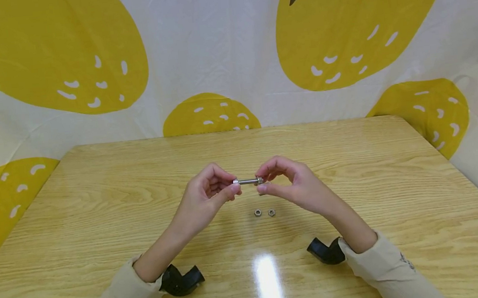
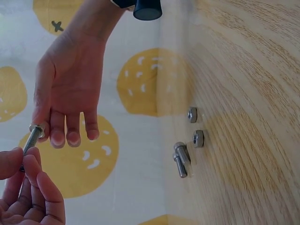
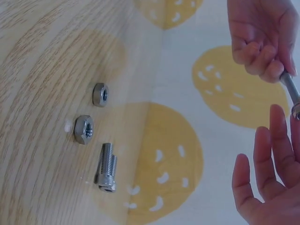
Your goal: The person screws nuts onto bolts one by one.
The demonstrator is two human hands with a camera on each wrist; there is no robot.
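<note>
Over the middle of the table, both hands hold a long silver bolt level between them. My left hand pinches its head end between thumb and fingers, hiding most of the head. A hex nut sits on the threaded end of the bolt, and my right hand pinches it between thumb and index finger. The other fingers of the right hand are spread away from it, as the left wrist view shows.
On the wooden table lie two loose hex nuts, side by side below the hands. Two more bolts lie close together near them, mostly hidden by the right hand in the head view. A fruit-patterned cloth hangs behind the table.
</note>
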